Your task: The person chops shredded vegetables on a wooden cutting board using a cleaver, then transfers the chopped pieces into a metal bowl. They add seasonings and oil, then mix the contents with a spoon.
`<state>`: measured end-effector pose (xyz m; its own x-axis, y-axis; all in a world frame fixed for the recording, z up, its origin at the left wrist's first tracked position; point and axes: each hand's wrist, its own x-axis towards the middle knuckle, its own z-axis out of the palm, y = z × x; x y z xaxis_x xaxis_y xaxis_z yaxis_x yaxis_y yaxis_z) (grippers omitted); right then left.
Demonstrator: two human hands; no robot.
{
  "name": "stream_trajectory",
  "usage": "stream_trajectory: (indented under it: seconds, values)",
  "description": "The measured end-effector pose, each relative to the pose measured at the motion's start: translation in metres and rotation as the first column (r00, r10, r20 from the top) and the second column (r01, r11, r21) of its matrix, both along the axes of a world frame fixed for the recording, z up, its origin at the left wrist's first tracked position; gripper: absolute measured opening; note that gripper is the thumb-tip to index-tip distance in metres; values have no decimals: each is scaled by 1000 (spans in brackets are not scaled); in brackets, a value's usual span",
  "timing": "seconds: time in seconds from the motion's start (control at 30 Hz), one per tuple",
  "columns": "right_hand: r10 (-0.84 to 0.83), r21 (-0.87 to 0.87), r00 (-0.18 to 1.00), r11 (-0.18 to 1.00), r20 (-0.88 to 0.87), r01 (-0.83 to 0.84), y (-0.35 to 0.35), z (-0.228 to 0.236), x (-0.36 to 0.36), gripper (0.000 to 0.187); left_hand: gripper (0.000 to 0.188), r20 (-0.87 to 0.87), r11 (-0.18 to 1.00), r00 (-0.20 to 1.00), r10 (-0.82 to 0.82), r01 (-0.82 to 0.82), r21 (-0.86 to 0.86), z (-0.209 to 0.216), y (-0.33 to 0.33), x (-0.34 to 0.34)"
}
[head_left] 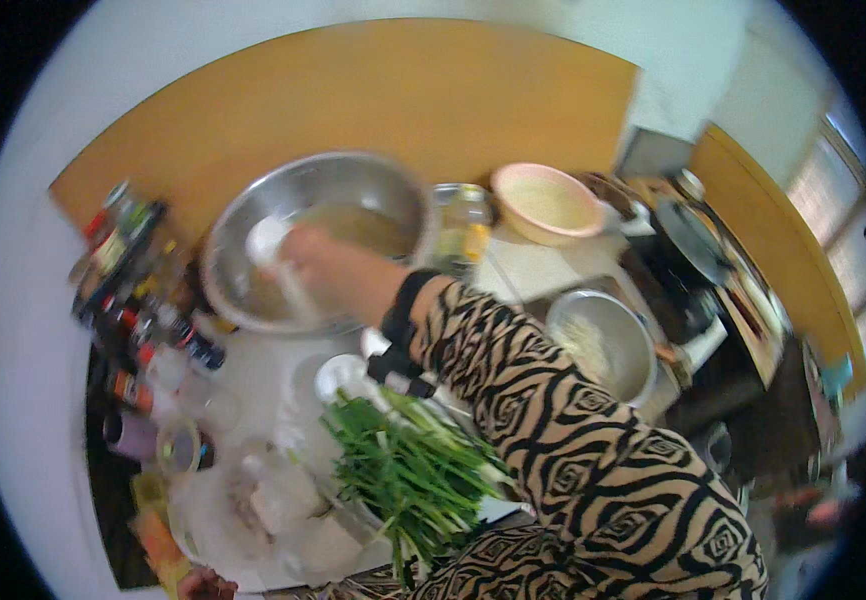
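Right hand (321, 262) grips a white object (268, 240) over a metal basin (271, 184) of brownish contents (365, 228); left hand (205, 584), can't tell.

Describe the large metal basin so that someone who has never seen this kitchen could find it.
Find the brown board along the back wall. The large metal basin stands in front of its middle, with the right hand over it. It is much wider than the pink bowl and the metal bowl farther right.
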<state>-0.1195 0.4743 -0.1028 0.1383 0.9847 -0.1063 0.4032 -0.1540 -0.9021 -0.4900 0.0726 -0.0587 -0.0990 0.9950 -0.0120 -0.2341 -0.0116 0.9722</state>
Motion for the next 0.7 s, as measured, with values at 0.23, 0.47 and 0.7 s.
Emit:
stream_trajectory:
  seconds: [0.23, 0.47, 0.7]
  values:
    - [286, -111, 666, 866, -689, -487, -274, 13, 103, 33, 52, -38, 787, 811, -584, 577, 219, 12, 24, 125]
    - [-106, -389, 949, 921, -295, -18, -597, -30, 395, 47, 44, -103, 549, 545, -832, 835, -20, -21, 9, 393]
    - [-680, 164, 520, 518, -517, 840, -959, 13, 521, 14, 25, -158, -232, -252, -955, 964, -133, -14, -90, 708]
